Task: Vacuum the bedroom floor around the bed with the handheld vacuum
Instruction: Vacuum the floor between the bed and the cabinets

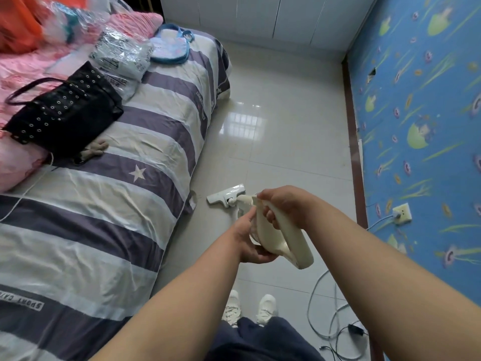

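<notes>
I hold a cream handheld vacuum [291, 241] in front of me over the tiled floor [281, 142]. My right hand [279, 204] wraps the top of its looped handle. My left hand [247, 241] cups the body from below and the left. The white floor nozzle [226, 197] rests on the tiles close to the edge of the bed [145, 157], which has a purple and white striped cover. The tube between body and nozzle is mostly hidden behind my hands.
Cables [335, 319] lie coiled on the floor at the lower right, near a wall socket [402, 212] on the blue wall. A black bag [65, 118], plastic packages [122, 56] and pink bedding sit on the bed. White cupboards [260, 14] stand at the far end. My shoes [248, 306] are below.
</notes>
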A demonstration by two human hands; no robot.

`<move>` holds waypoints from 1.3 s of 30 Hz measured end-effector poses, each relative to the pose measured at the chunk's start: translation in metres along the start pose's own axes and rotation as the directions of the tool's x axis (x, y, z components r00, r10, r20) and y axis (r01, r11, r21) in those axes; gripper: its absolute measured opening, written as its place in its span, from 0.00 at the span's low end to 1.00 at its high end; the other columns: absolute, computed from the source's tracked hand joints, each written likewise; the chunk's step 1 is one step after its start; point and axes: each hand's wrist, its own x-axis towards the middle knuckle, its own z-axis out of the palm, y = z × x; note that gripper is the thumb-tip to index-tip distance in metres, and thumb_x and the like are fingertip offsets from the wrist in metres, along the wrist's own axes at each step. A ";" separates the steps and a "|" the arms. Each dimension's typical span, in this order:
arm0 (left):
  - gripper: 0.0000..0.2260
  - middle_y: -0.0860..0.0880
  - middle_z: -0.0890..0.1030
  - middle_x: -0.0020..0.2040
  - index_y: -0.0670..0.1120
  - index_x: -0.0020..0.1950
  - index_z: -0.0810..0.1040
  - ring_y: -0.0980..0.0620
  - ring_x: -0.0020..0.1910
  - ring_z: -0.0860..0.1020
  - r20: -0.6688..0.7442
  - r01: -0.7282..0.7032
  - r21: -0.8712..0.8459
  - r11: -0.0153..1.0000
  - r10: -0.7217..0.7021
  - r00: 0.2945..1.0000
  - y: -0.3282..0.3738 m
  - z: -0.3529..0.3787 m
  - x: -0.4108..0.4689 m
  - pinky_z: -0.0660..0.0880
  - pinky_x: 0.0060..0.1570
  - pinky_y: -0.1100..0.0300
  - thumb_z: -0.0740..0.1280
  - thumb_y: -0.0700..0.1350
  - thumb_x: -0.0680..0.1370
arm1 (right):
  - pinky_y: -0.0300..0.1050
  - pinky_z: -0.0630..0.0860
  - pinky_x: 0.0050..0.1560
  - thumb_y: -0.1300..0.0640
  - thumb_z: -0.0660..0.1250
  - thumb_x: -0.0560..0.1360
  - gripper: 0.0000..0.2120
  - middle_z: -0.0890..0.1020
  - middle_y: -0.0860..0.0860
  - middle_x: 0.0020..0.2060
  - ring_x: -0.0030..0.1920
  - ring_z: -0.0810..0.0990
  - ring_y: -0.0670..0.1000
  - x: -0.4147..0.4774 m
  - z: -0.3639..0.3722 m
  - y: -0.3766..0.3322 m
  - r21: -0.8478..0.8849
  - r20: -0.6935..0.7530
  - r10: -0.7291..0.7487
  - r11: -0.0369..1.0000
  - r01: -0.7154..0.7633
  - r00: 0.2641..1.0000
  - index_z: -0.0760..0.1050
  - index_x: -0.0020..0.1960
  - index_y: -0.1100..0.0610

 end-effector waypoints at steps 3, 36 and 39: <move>0.27 0.38 0.78 0.51 0.40 0.50 0.77 0.38 0.51 0.78 -0.025 -0.007 -0.006 1.000 0.007 1.000 0.003 -0.006 0.002 0.75 0.64 0.46 0.77 0.61 0.68 | 0.32 0.64 0.20 0.56 0.57 0.82 0.14 0.68 0.52 0.26 0.17 0.66 0.45 0.002 0.005 -0.003 0.044 0.020 -0.008 0.999 0.007 1.000 0.68 0.39 0.60; 0.21 0.33 0.78 0.56 0.41 0.64 0.74 0.34 0.58 0.79 -0.129 -0.083 -0.053 0.995 0.075 0.989 0.075 0.002 0.025 0.75 0.59 0.35 0.74 0.48 0.75 | 0.32 0.68 0.22 0.53 0.58 0.81 0.14 0.71 0.51 0.23 0.17 0.69 0.46 0.077 -0.010 -0.048 0.311 0.125 0.009 0.949 -0.048 0.992 0.70 0.42 0.61; 0.20 0.34 0.78 0.55 0.41 0.64 0.75 0.35 0.55 0.80 -0.123 -0.065 -0.026 0.998 0.062 0.990 0.101 -0.004 0.019 0.78 0.53 0.35 0.73 0.48 0.76 | 0.33 0.69 0.21 0.53 0.59 0.81 0.13 0.72 0.51 0.22 0.17 0.70 0.46 0.086 0.000 -0.068 0.342 0.111 0.018 0.938 -0.055 0.994 0.71 0.43 0.61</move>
